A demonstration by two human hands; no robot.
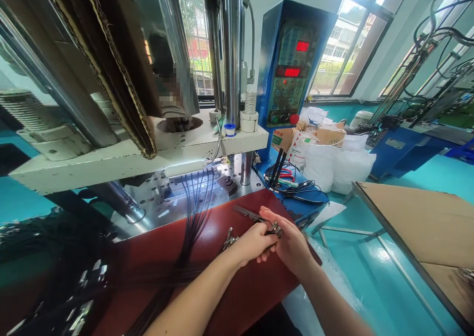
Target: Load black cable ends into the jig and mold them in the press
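Observation:
My left hand (255, 244) and my right hand (291, 242) meet over the right part of a red-brown board (218, 286). Between them is a cluster of small metal connectors (275, 230), with the fingers of both hands closed around it. A thin grey metal tool or strip (246, 212) lies just beyond my fingers. More small metal connectors (229, 239) rest on the board beside my left wrist. Black cables (190, 232) run from the lit mould area of the press across the board to the lower left.
The press's cream plate (129, 155) spans the upper left. A blue control box (285, 69) stands behind. Scissors and cables lie on a blue surface (314, 196). A cardboard-topped table (414, 217) is at right; white sacks (320, 165) stand behind.

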